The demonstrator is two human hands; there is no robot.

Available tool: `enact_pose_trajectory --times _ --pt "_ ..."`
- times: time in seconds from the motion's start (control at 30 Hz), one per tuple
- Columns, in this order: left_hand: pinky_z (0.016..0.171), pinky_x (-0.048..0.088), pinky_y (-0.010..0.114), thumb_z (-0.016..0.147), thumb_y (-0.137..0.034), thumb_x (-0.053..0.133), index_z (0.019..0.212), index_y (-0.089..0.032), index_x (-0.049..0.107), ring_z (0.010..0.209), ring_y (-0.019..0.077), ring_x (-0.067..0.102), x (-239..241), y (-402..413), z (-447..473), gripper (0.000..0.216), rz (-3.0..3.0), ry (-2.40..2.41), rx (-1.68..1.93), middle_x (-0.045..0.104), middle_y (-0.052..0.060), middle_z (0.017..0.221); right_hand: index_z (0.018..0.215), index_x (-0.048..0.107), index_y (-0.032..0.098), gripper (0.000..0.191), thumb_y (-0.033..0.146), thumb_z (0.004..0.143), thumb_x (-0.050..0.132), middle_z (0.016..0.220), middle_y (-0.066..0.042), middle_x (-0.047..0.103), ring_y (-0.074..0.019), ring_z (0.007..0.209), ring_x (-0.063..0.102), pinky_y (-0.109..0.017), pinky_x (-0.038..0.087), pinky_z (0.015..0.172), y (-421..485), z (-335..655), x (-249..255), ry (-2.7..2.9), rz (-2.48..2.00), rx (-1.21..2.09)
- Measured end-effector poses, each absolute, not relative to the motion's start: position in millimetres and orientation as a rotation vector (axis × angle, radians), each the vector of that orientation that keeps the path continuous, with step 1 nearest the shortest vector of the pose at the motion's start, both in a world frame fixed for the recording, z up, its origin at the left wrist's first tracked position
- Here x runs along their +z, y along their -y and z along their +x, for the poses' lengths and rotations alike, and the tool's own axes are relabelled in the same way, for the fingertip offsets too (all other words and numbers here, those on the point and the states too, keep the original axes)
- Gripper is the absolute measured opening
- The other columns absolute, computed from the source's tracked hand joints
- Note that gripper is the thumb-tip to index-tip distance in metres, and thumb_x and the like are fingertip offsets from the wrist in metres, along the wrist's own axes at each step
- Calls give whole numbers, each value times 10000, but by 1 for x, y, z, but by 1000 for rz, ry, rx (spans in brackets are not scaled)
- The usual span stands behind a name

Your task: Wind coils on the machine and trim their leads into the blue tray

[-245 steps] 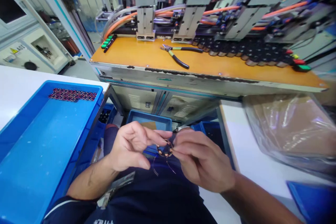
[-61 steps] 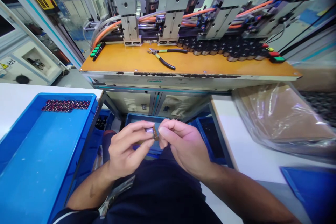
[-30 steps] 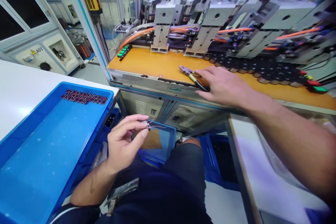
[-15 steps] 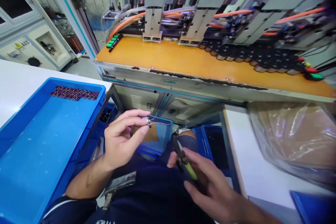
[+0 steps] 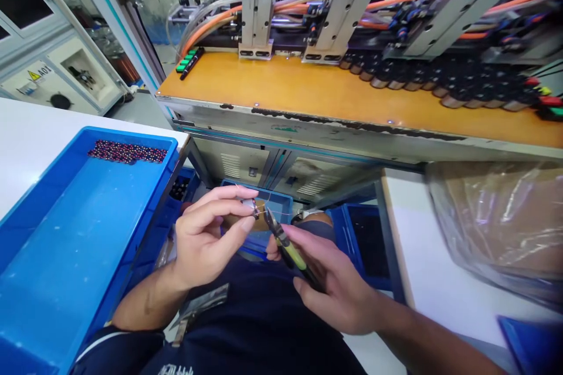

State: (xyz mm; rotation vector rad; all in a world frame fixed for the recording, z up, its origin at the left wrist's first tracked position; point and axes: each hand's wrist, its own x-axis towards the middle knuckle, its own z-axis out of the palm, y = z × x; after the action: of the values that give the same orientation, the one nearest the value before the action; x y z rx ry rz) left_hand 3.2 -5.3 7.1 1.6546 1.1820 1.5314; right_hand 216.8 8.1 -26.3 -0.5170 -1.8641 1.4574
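Between the thumb and fingers of my left hand (image 5: 211, 231) is a small metallic cylindrical part (image 5: 250, 207) with thin copper wires (image 5: 269, 204) sticking out to the right. My right hand (image 5: 338, 281) is closed round a pair of cutting pliers (image 5: 288, 247) with yellow-green and black handles. The pliers' jaws point up and left, right beside the wires close to the part's end. Whether the jaws touch a wire I cannot tell. Both hands are held above my lap.
On the left a blue tray (image 5: 83, 234) holds rows of small dark parts (image 5: 127, 152). Ahead, an orange machine bench (image 5: 299, 85) carries black-topped metal cylinders (image 5: 409, 79) and green-and-black markers (image 5: 190, 61). A plastic-wrapped carton (image 5: 505, 217) lies on the right-hand table (image 5: 422, 246).
My right hand has brought the pliers up and left to the wires. My left hand keeps its hold on the part, almost in the same place.
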Motion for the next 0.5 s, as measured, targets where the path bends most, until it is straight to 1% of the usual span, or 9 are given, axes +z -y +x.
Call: enact_pose_trajectory --times 0.13,0.37,0.5 --pt "854 581 291 766 40 683 1010 -191 719 1040 182 682 6 6 3 338 1651 -1165 1510 710 85 1136 1497 355 330 824 -13 762 497 1068 -53 614 -143 915 618 -297 550 856 -9 217 -28 1818 -503 1504" --pt "852 573 279 763 46 682 1012 -192 718 1042 177 680 4 4 4 347 1647 -1157 1505 708 76 1136 1484 379 339 806 -27 779 514 1017 -38 611 -124 852 597 -256 547 762 -6 218 -33 1789 -528 1527" --pt "858 571 277 765 43 684 1009 -191 719 1034 171 682 4 4 2 340 1652 -1163 1505 709 76 1135 1475 402 327 785 -34 788 517 947 -27 598 -111 802 577 -223 530 697 -6 217 -30 1794 -522 1493"
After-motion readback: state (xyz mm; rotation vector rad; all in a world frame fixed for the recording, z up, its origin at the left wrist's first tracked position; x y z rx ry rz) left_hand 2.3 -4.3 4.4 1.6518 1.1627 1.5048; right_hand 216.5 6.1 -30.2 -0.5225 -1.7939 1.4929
